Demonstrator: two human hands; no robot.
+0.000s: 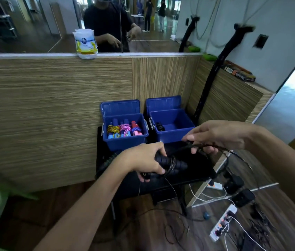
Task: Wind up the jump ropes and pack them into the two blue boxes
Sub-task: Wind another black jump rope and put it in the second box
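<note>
Left hand (143,161) clamped round paired black handles (170,164), few turns on; right hand (215,135) pinching thin black cord (221,148) above stool, before blue boxes (172,128). Cord likely light, springy, slippery: keep taut, hold bundle at handles

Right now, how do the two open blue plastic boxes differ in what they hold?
The left blue plastic box holds three wound jump ropes with colourful cords, yellow, pink and purple, filling most of its floor. The right blue plastic box holds only one black wound rope, at its left side, with the rest of the floor bare. Both boxes have their lids raised and stand side by side against the wooden panel.
</note>
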